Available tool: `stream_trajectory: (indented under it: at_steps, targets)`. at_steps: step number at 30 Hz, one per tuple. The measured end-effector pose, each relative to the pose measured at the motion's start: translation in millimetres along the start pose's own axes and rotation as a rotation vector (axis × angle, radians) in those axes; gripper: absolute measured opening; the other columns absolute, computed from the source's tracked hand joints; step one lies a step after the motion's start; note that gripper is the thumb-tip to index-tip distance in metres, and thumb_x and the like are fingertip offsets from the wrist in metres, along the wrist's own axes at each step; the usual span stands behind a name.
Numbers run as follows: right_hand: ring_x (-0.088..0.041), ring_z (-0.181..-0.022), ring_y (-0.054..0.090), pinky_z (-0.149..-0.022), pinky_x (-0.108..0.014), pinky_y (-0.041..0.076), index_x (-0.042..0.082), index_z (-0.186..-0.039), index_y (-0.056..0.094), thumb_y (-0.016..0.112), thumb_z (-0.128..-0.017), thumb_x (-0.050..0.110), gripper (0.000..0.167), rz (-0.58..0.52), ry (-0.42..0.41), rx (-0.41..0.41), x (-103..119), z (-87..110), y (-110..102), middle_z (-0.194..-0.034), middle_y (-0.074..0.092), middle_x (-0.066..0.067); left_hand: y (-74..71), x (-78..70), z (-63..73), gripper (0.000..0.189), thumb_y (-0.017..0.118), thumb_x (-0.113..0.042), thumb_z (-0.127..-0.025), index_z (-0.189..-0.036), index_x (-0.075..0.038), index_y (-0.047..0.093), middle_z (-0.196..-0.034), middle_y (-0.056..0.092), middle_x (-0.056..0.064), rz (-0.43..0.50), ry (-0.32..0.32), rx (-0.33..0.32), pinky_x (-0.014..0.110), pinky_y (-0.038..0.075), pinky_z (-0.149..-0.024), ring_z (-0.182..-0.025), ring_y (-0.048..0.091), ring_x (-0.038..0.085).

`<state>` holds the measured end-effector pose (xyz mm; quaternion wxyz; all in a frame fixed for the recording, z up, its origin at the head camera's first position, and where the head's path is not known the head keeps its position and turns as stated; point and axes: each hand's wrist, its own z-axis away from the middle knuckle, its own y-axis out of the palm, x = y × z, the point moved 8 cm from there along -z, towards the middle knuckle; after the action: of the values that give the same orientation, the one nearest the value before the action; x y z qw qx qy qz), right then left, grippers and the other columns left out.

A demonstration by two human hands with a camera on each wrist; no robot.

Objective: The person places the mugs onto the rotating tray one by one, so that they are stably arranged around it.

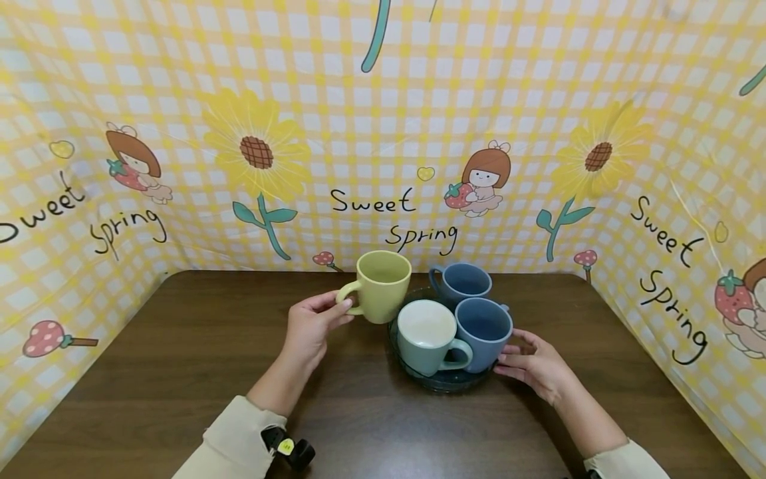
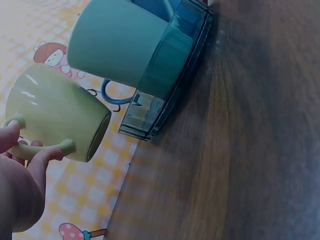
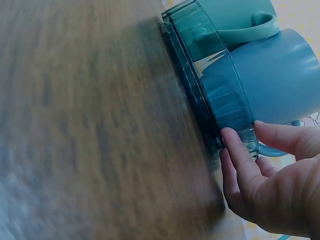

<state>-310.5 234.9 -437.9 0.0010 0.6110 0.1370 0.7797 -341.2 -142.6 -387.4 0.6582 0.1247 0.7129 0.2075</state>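
My left hand (image 1: pixel 311 329) pinches the handle of a yellow-green mug (image 1: pixel 385 289), upright and raised beside the left rim of a round, see-through dark tray (image 1: pixel 445 384). In the left wrist view this mug (image 2: pixel 55 112) hangs apart from the tray wall (image 2: pixel 142 112). On the tray stand a grey-green mug (image 1: pixel 421 352) with a white inside and two blue mugs, one in front (image 1: pixel 487 342) and another behind (image 1: pixel 463 283). My right hand (image 1: pixel 535 366) holds the tray's right edge; in the right wrist view its fingers (image 3: pixel 237 150) lie against the wall, thumb near the rim.
The tray stands on a dark wooden table (image 1: pixel 179 372), towards its back edge. A yellow checked cloth (image 1: pixel 359 133) with printed flowers and lettering hangs behind and on both sides. A black strap device (image 1: pixel 290 449) sits at the left wrist.
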Motion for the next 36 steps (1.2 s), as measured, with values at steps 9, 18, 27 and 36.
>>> stream_trajectory:
  at_steps: [9,18,27,36]
  targets:
    - [-0.022,-0.087,0.066,-0.086,-0.046,0.056,-0.007,-0.147,0.012,0.057,-0.089,-0.016,0.075,0.009,-0.006,-0.006,-1.1,0.4,-0.1,-0.104,0.056,-0.014,11.1,2.3,-4.4,0.023,0.072,0.014,-0.080,-0.080,-0.008,0.076,-0.081,0.070,0.009,0.011,0.005,0.010,0.028,0.060,-0.066,-0.071,0.071,0.017]
    - [-0.021,-0.087,0.066,-0.086,-0.045,0.056,-0.007,-0.147,0.014,0.058,-0.089,-0.015,0.073,0.015,-0.011,-0.015,-1.5,1.5,-0.5,-0.103,0.057,-0.012,19.3,9.0,-8.4,0.023,0.069,0.016,-0.081,-0.081,-0.007,0.075,-0.078,0.069,0.009,0.017,0.020,0.022,0.029,0.060,-0.064,-0.073,0.071,0.021]
    - [-0.021,-0.087,0.066,-0.086,-0.045,0.056,-0.007,-0.146,0.015,0.058,-0.088,-0.016,0.073,0.006,-0.010,-0.016,-2.1,1.6,-0.4,-0.104,0.056,-0.013,27.2,19.2,-13.3,0.015,0.070,0.016,-0.081,-0.088,0.002,0.074,-0.079,0.069,0.010,0.012,0.014,0.029,0.029,0.060,-0.063,-0.071,0.071,0.020]
    - [-0.021,-0.086,0.066,-0.086,-0.045,0.056,-0.008,-0.145,0.015,0.058,-0.088,-0.016,0.071,0.007,-0.018,-0.015,-1.6,2.2,0.6,-0.105,0.054,-0.014,36.6,27.5,-14.6,0.017,0.070,0.015,-0.081,-0.098,0.012,0.070,-0.078,0.069,0.009,-0.015,0.000,0.023,0.029,0.060,-0.062,-0.072,0.070,0.022]
